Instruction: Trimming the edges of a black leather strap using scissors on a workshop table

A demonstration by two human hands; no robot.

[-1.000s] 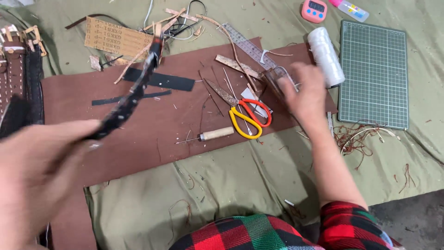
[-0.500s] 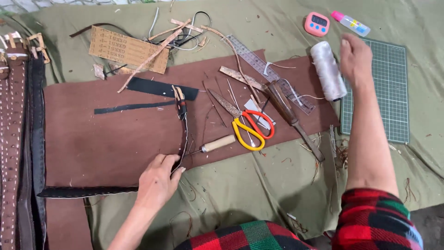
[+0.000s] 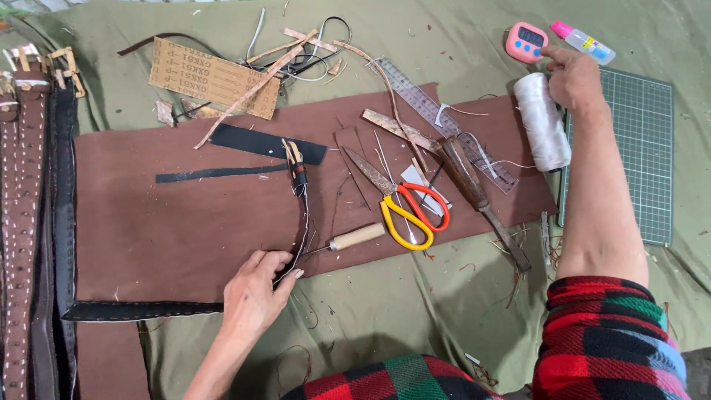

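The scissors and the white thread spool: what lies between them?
In the head view, a dark-handled tool lies between the scissors and the white thread spool.

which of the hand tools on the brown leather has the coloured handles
The scissors: one yellow loop, one red. The awl beside them has a plain pale wooden handle, and the knife a dark brown one.

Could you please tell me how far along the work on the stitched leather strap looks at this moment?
Done: the black strap shows white stitching along its flat stretch on the brown leather sheet. In hand: the left hand pins the strap's bend, while the right hand touches the pink timer beside the white thread spool. Left: the awl and scissors lie unused; the strap's upright end carries a clip.
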